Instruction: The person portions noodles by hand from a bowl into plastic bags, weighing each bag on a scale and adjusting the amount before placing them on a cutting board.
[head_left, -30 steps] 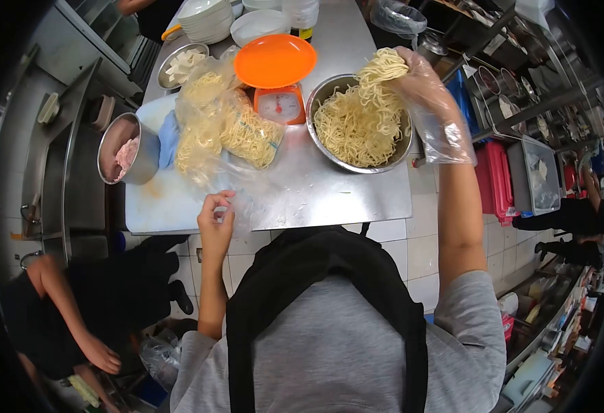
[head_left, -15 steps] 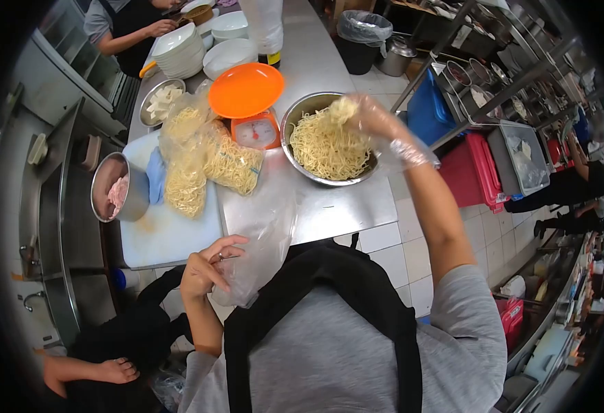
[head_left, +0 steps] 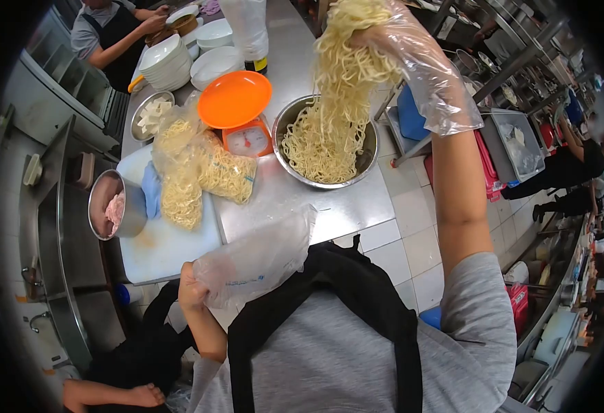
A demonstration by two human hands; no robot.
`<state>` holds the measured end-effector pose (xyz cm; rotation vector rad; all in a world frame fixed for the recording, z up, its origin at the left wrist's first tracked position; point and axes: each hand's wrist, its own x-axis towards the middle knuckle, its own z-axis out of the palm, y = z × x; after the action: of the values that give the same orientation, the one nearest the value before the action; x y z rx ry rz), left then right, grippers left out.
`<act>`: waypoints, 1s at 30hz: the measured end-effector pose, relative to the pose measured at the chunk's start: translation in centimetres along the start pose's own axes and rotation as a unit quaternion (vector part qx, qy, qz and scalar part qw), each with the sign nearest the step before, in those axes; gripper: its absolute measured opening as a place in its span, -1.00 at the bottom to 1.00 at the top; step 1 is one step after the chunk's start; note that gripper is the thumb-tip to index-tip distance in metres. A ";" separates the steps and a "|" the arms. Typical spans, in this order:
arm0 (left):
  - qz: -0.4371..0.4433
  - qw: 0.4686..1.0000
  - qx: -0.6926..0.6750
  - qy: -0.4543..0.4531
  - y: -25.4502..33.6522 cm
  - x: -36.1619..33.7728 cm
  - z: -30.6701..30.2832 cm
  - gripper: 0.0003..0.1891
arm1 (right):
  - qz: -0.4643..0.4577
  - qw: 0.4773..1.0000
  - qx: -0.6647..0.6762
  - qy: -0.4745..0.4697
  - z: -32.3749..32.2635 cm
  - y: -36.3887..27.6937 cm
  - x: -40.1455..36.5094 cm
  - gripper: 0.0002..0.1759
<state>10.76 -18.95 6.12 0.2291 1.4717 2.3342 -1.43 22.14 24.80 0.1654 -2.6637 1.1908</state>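
On a steel counter (head_left: 329, 206) over tiled floor (head_left: 419, 248), the gloved right hand (head_left: 401, 41) clenches noodles (head_left: 346, 76) above the bowl (head_left: 369, 162). The left hand (head_left: 190, 292) (half hidden) grips a plastic bag (head_left: 253, 258).

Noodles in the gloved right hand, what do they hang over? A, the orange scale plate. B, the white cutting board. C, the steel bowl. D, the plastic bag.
C: the noodles held up in the right hand trail down into the steel bowl; the left hand holds the plastic bag off to the side.
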 end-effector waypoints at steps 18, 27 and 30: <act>-0.023 0.888 0.459 0.022 0.2 2.5 0.0 -0.84 | 0.156 0.969 -0.192 0.004 14.7 20.2 -3.0 -0.44; -0.103 0.939 0.322 -0.054 0.2 2.5 1.0 -0.59 | 0.191 0.959 -0.206 0.043 15.4 17.7 -2.1 -0.58; -0.078 0.932 0.351 -0.046 0.0 2.9 0.3 -0.59 | 0.179 0.961 -0.209 0.028 14.5 17.0 -1.1 -0.60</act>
<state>8.18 -17.49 6.07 0.3796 2.1291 1.5672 -5.86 22.68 2.89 -0.4275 -2.8952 0.6637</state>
